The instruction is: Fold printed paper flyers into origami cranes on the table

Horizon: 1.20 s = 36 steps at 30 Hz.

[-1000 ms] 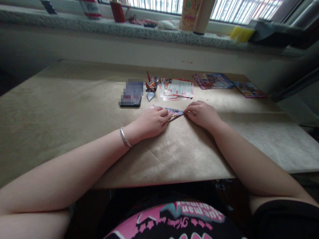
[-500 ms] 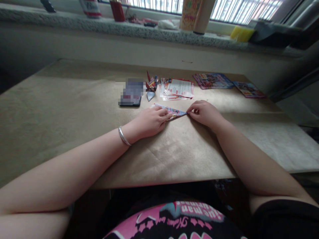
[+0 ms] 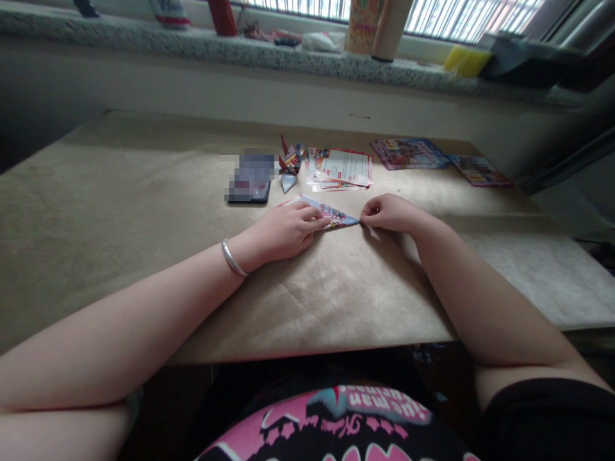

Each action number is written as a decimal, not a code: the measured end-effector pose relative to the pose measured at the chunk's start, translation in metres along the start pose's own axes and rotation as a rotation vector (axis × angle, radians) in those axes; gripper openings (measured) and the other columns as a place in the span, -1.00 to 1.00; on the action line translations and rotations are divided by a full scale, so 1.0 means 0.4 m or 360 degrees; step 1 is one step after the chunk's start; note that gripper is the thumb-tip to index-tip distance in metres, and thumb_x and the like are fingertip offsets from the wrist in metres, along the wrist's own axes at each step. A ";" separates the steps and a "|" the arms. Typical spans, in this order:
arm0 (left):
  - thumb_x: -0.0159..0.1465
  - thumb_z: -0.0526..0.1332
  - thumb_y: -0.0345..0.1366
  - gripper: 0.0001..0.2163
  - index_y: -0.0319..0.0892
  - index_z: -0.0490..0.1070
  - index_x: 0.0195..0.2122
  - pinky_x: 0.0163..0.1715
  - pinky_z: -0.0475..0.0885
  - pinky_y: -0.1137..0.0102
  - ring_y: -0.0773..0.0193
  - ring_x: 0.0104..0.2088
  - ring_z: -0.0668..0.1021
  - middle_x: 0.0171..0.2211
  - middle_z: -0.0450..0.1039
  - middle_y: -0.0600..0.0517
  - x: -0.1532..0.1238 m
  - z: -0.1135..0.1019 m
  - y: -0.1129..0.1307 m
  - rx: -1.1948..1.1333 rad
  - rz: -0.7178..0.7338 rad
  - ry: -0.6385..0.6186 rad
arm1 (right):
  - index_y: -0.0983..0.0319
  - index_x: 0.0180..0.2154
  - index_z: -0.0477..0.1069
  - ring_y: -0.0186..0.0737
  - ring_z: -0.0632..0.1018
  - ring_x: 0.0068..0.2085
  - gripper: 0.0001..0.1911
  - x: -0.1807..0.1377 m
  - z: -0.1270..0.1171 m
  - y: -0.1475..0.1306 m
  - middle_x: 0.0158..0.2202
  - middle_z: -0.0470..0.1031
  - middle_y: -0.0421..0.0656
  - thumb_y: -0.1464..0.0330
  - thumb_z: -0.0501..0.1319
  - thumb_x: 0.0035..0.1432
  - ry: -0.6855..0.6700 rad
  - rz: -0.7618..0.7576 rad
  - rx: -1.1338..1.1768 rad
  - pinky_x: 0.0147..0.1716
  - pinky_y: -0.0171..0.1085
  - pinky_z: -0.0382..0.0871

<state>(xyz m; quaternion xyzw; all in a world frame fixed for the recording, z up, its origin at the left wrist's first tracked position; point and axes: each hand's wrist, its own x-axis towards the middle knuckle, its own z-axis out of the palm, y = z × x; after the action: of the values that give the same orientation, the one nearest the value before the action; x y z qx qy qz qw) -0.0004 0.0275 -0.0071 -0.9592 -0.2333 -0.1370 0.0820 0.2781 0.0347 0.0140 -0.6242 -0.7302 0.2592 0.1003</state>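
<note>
A sheet of colourful printed paper [image 3: 342, 218], folded into a long narrow triangle, lies on the table with its thin point toward the right. My left hand [image 3: 287, 229] rests flat on its wide left part, fingers stretched over the print and hiding some of it. At the thin right tip, my right hand [image 3: 390, 212] pinches the paper between thumb and forefinger. Just behind the triangle stands a folded paper figure [image 3: 291, 159] with pointed ends, one of them a pale tip. Left of that figure is a dark phone [image 3: 254, 179], its screen blurred out.
Loose printed sheets [image 3: 344, 168] are piled behind my hands. Two stacks of glossy printed paper, one larger [image 3: 410, 153] and one smaller [image 3: 480, 171], lie at the back right. Cups, a red can [image 3: 221, 18] and a yellow item [image 3: 467, 61] line the stone windowsill [image 3: 269, 56].
My left hand has slid slightly left along the paper, and more of the wide end shows behind it. The right hand keeps its pinch at the tip. The view has shifted a little.
</note>
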 end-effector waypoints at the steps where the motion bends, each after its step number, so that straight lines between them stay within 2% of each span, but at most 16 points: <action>1: 0.39 0.02 -0.34 -0.62 -0.15 0.41 0.18 0.08 0.42 0.18 0.12 0.03 0.47 0.00 0.49 -0.12 0.000 0.000 0.000 -0.0003 -0.0001 -0.0001 | 0.20 -0.49 0.50 -0.35 0.45 -0.58 -0.97 -0.001 0.001 0.004 -0.57 0.53 -0.21 0.40 0.29 -0.03 0.0024 -0.0022 -0.0016 -0.61 -0.37 0.24; 4: 0.39 0.02 -0.33 -0.62 -0.15 0.42 0.18 0.07 0.43 0.18 0.12 0.02 0.47 0.00 0.49 -0.12 0.001 -0.003 0.002 -0.0003 -0.0001 -0.0012 | 0.20 -0.48 0.49 -0.33 0.47 -0.54 -0.96 -0.013 0.010 0.018 -0.54 0.53 -0.21 0.41 0.26 -0.02 0.0232 -0.0142 -0.0086 -0.57 -0.36 0.27; 6: 0.40 0.01 -0.33 -0.62 -0.16 0.41 0.18 0.07 0.44 0.18 0.11 0.02 0.47 0.01 0.49 -0.12 0.000 -0.005 0.003 0.0002 -0.0009 -0.0021 | 0.19 -0.42 0.53 -0.31 0.49 -0.47 -0.93 -0.025 0.016 0.022 -0.47 0.56 -0.20 0.40 0.24 0.02 0.0360 -0.0342 -0.0127 -0.48 -0.34 0.32; 9: 0.39 0.02 -0.33 -0.62 -0.16 0.41 0.19 0.06 0.45 0.17 0.10 0.02 0.47 0.01 0.49 -0.13 0.000 -0.006 0.004 -0.0002 -0.0025 -0.0028 | 0.17 -0.31 0.58 -0.29 0.52 -0.38 -0.86 -0.044 0.017 0.013 -0.37 0.59 -0.18 0.40 0.23 0.10 0.0359 -0.0662 -0.0260 -0.36 -0.31 0.36; 12: 0.39 0.02 -0.34 -0.62 -0.16 0.41 0.19 0.07 0.44 0.16 0.10 0.04 0.47 0.01 0.49 -0.14 0.000 -0.007 0.004 -0.0013 -0.0026 -0.0032 | 0.14 -0.28 0.60 -0.21 0.54 -0.29 -0.84 -0.056 0.013 -0.004 -0.32 0.61 -0.16 0.39 0.24 0.15 0.0372 -0.0772 -0.0538 -0.29 -0.26 0.34; 15: 0.39 0.01 -0.35 -0.61 -0.16 0.41 0.19 0.09 0.43 0.16 0.11 0.05 0.46 0.01 0.49 -0.13 0.000 -0.006 0.005 -0.0016 -0.0031 -0.0033 | 0.12 -0.29 0.62 -0.16 0.53 -0.22 -0.82 -0.059 0.009 -0.016 -0.28 0.62 -0.16 0.39 0.22 0.19 0.0383 -0.0809 -0.0693 -0.25 -0.22 0.33; 20: 0.40 0.01 -0.34 -0.61 -0.16 0.40 0.20 0.09 0.43 0.16 0.10 0.05 0.46 0.01 0.49 -0.13 -0.001 -0.002 0.005 -0.0017 -0.0038 -0.0028 | 0.09 -0.31 0.65 -0.15 0.51 -0.22 -0.80 -0.057 0.005 -0.009 -0.28 0.63 -0.17 0.37 0.22 0.21 0.0376 -0.0832 -0.0679 -0.19 -0.19 0.35; 28: 0.40 0.01 -0.33 -0.61 -0.15 0.41 0.20 0.08 0.43 0.17 0.11 0.02 0.47 -0.01 0.49 -0.13 0.001 -0.003 0.007 0.0001 -0.0041 -0.0033 | 0.04 -0.24 0.66 -0.19 0.53 -0.23 -0.77 -0.060 -0.015 0.014 -0.23 0.65 -0.21 0.35 0.20 0.24 0.0295 -0.0858 -0.0770 -0.23 -0.21 0.34; 36: 0.40 0.00 -0.33 -0.61 -0.19 0.41 0.20 0.06 0.45 0.16 0.08 0.03 0.47 -0.01 0.50 -0.14 0.003 -0.008 0.009 0.0005 -0.0041 -0.0047 | 0.03 -0.24 0.66 -0.20 0.56 -0.25 -0.77 -0.071 -0.024 0.002 -0.23 0.66 -0.22 0.38 0.22 0.22 0.0269 -0.0861 -0.0901 -0.26 -0.21 0.32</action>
<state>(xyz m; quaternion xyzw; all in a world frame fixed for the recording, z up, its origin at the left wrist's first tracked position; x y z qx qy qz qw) 0.0014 0.0240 -0.0039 -0.9579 -0.2471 -0.1234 0.0781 0.2890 0.0098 0.0266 -0.4314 -0.9000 -0.0404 0.0487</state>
